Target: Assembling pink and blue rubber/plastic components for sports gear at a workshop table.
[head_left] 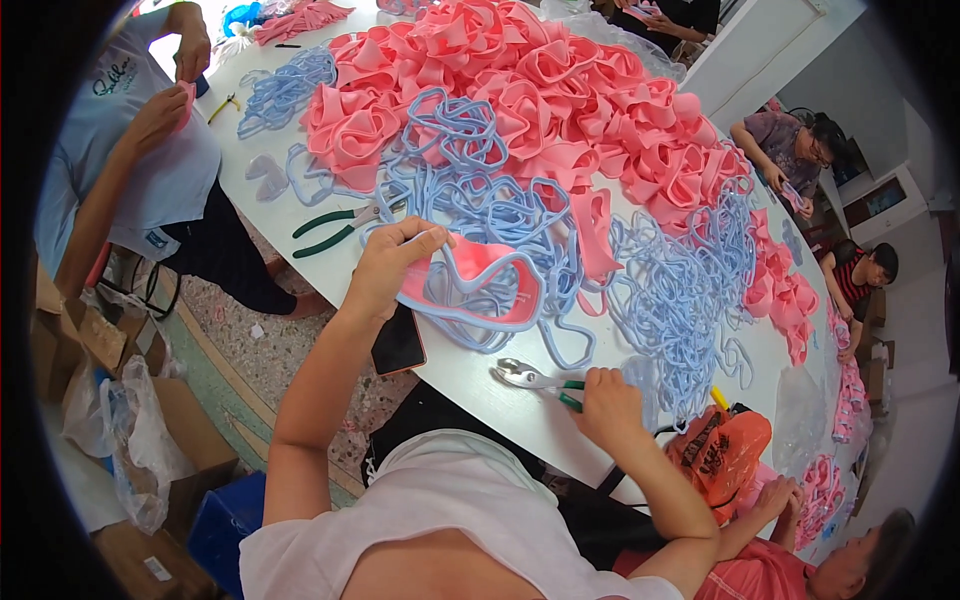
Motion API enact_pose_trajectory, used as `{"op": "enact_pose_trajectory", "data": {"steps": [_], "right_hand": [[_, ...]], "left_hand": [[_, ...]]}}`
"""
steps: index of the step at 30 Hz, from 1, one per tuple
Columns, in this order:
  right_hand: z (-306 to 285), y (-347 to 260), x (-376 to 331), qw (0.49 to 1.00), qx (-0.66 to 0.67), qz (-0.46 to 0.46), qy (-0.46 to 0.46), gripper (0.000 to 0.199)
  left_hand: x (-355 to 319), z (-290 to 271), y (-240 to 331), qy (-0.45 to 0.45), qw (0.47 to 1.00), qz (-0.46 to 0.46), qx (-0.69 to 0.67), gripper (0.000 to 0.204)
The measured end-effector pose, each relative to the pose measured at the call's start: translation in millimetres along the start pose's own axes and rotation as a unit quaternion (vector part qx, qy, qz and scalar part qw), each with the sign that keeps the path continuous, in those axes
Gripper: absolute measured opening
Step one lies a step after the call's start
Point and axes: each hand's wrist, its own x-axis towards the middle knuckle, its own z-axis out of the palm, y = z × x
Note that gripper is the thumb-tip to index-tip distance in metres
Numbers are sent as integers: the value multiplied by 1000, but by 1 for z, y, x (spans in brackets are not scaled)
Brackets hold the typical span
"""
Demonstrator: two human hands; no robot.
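Note:
My left hand (pixel 388 268) pinches one end of a pink band (pixel 432 284) edged with pale blue piping, held up over the table. The band hangs as a loop to the right of my fingers, its edge curving in a wave. Around the handles of slip-joint pliers (pixel 525 375) my right hand (pixel 612 410) is closed. Green handle ends show by my fingers, and the metal jaws point left, low over the white tabletop, apart from the band. Heaps of blue piping loops (pixel 480 205) lie just beyond the band.
A large pile of pink bands (pixel 530 110) covers the table's (pixel 470 400) far side. More blue loops (pixel 670 290) lie to the right. Green-handled cutters (pixel 335 230), a dark phone (pixel 398 345) and an orange bag (pixel 725 450) are nearby. Other people sit or stand around the table.

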Motion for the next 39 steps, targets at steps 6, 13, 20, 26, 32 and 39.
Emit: {"op": "enact_pose_trajectory", "data": {"steps": [6,13,20,26,32,39], "right_hand": [[23,-12,-2,992,116,36,-29,49],[-48,7,47,754,652,-11,77,30],[-73,-20,73,798,592,-81,80,19],[-42,-20,78,704,698,-10,128,14],[-51,-20,77,681,718,21,141,12],[-37,-27,54,355,926,-111,-71,20]], "left_hand": [[9,9,4,-53,994,6,90,20],[5,40,19,-220,944,84,230,20],[3,58,23,-292,891,147,316,21],[-15,51,-28,6,941,243,238,56],[-31,68,-62,42,972,194,124,52],[-19,69,-44,-86,990,35,-101,37]]}}
